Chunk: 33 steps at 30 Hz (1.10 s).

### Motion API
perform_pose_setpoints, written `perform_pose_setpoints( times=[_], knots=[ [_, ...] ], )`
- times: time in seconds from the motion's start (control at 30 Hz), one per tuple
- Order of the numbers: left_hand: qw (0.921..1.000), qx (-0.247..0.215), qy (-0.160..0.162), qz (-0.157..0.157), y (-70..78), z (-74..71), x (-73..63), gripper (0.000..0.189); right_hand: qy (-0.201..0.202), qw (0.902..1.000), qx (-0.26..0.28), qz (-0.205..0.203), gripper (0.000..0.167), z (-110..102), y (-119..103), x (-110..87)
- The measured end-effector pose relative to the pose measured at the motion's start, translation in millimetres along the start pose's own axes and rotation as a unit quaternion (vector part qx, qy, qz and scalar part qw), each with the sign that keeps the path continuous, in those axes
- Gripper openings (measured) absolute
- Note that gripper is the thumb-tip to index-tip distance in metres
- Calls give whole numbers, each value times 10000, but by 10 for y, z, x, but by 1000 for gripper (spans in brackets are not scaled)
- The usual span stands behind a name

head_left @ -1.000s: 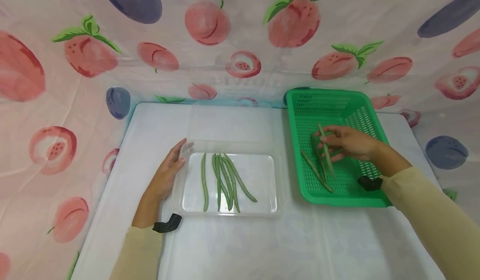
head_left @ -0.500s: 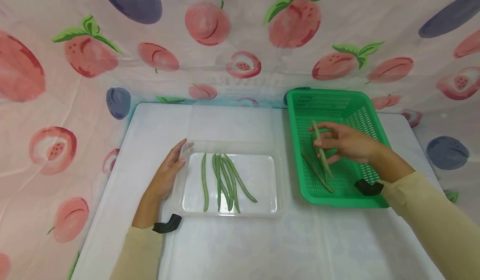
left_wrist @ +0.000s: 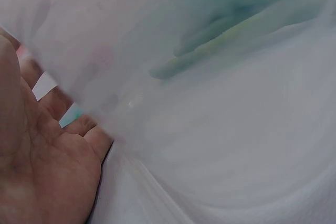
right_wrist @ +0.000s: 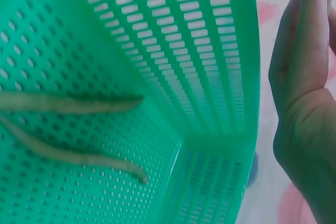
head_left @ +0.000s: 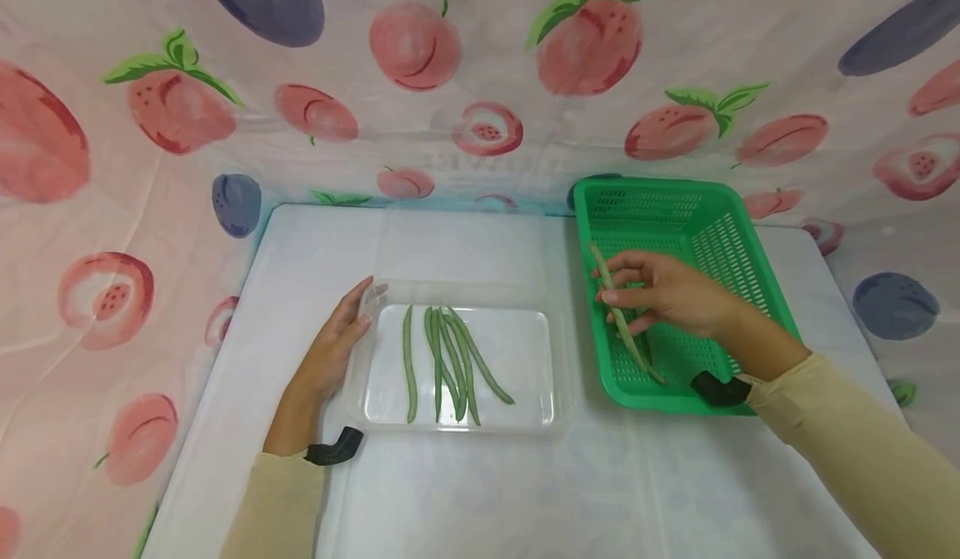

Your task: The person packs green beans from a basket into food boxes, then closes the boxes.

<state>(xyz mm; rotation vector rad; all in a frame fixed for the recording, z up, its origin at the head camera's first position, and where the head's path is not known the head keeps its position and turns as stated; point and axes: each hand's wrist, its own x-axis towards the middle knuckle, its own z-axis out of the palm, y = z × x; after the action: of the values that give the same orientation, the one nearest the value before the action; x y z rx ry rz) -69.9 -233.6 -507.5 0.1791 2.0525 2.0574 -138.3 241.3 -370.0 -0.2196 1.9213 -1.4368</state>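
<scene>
My left hand (head_left: 335, 344) grips the left end of a clear plastic container (head_left: 558, 359), thumb at its rim and fingers at the back left corner. Several green beans (head_left: 408, 367) lie lengthwise inside it, most in a loose bunch. In the left wrist view the palm (left_wrist: 58, 166) sits against the cloudy wall. Above the left side of the green basket (head_left: 720, 197), my right hand (head_left: 671, 296) pinches a long green bean (head_left: 618, 317) between thumb and fingers. Below it, other beans lie on the basket floor; the right wrist view shows two beans (right_wrist: 73, 103) there.
Container and basket stand apart on a white-covered table (head_left: 480, 501). A fruit-printed curtain (head_left: 495, 59) hangs behind and at both sides. The basket's perforated walls (right_wrist: 184, 35) rise around the beans. A black wrist strap (head_left: 335, 446) shows on each arm.
My right hand has lifted the bean and carried it left, toward the basket's left rim. The left hand and the container have stayed in place.
</scene>
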Motion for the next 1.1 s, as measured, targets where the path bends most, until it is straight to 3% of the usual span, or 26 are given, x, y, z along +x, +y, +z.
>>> perform_pose_setpoints(
  times=[0.27, 0.9, 1.1],
  knots=[
    [9999, 65, 53, -85, 8, 7, -18, 59, 154, 9997, 192, -32, 33, 188, -39, 12],
    [10000, 20, 13, -41, -18, -6, -5, 58, 391, 9986, 337, -86, 44, 574, -218, 101],
    [10000, 2, -6, -27, -17, -10, 1, 58, 297, 9989, 368, 37, 43, 689, -263, 137]
  ],
)
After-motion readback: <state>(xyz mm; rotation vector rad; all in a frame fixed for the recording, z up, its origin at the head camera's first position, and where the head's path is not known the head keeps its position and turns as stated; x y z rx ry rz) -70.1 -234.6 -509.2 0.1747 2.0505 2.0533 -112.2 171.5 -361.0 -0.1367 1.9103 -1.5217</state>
